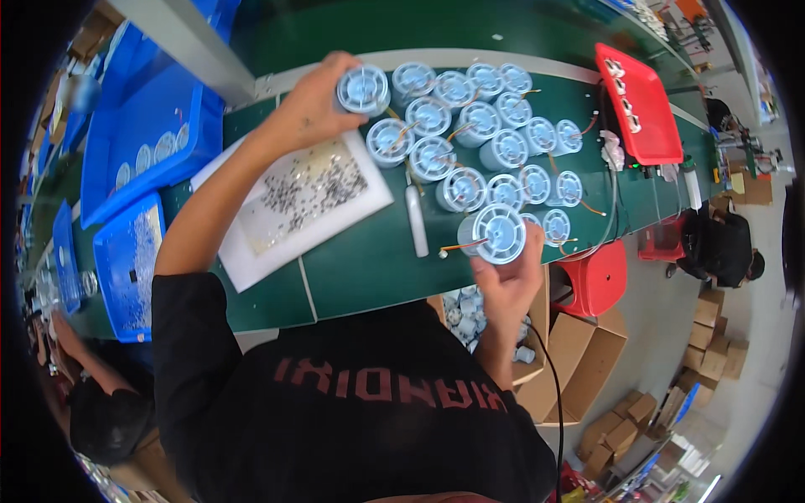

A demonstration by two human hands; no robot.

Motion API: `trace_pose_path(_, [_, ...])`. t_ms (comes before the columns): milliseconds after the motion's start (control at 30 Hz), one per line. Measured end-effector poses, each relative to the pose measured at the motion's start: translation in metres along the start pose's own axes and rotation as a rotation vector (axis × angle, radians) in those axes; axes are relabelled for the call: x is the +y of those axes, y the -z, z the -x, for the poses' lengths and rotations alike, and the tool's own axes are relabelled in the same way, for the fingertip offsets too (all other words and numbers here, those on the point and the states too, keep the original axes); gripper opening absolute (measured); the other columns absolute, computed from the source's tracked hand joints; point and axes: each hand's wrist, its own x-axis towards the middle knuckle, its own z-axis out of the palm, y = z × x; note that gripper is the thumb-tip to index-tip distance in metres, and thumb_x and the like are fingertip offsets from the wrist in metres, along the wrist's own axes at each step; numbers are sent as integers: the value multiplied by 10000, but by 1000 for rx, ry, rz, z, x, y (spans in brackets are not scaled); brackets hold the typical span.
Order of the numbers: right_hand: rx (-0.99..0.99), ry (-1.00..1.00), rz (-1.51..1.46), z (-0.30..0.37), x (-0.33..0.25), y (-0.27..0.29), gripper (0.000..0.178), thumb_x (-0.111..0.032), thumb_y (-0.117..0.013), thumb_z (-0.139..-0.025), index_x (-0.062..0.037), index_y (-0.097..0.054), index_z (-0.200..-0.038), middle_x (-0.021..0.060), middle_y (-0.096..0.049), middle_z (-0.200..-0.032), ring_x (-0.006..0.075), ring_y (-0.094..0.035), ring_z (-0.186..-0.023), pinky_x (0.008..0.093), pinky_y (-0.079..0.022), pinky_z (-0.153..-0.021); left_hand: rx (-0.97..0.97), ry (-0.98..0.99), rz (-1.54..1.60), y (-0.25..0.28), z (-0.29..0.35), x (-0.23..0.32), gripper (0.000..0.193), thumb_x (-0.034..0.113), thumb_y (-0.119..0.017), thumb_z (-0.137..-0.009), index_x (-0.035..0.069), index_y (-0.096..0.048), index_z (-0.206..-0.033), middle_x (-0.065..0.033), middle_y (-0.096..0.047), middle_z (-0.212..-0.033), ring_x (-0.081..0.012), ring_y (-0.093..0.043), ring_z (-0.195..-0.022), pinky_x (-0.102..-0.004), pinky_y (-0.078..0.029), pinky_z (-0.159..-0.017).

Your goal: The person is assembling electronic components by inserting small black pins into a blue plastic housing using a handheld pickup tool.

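Observation:
My left hand (315,107) is closed around a light-blue round plastic housing (363,89) with a spoked top, at the far left end of a group. My right hand (510,289) grips another light-blue housing (499,232) at the near side, and an orange wire with a small white plug (444,253) sticks out from it to the left. Between and beyond my hands, several similar housings (463,189) stand in rough rows on the green table (352,281), many with thin coloured wires. Near them lies a white tube (416,220).
A white foam tray (237,251) of small dark pieces lies under my left forearm. Blue bins (201,130) stand at left, a red tray (662,126) at far right. Below the table edge are an open cardboard box (587,356) and a red stool (599,277). People (109,419) are nearby.

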Motion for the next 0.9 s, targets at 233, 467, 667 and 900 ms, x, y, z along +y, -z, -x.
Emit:
trace_pose_path(233, [273,-50,704,44,36,-50,610,-186,-860,-611,26,-573,-1106,149,-577,-973,327,-539,-912,408,-420,-793,251,318,469,74,110,23,655,105,-757,-663,41,-441,-1234,-123,-521,-1212,-200,-513,-1135,-336,-427,-950])
trace_pose_path(467, [242,47,480,56,10,-40,435,-88,-802,-705,6,-538,-1038,95,-542,-900,186,-543,-746,312,-437,-664,792,376,870,58,210,34,804,318,-709,-714,34,-323,-1360,-229,-467,-1277,-412,-480,-1175,-507,-405,-973])
trace_pose_path(667, [-349,-271,681,15,-21,-81,318,-48,-659,-816,-22,-530,-1105,73,-524,-736,144,-504,-524,266,-396,-467,533,297,581,14,232,39,696,172,-750,-646,-10,-369,-1198,-217,-596,-997,-287,-623,-878,-381,-497,-799])
trace_pose_path(900, [-630,-270,-127,-1,-52,-52,490,-124,-682,-823,12,-454,-1236,115,-626,-783,197,-617,-606,326,-476,-542,447,168,406,17,238,30,765,82,-754,-484,-15,-419,-1165,-187,-633,-970,-314,-633,-814,-368,-505,-709])
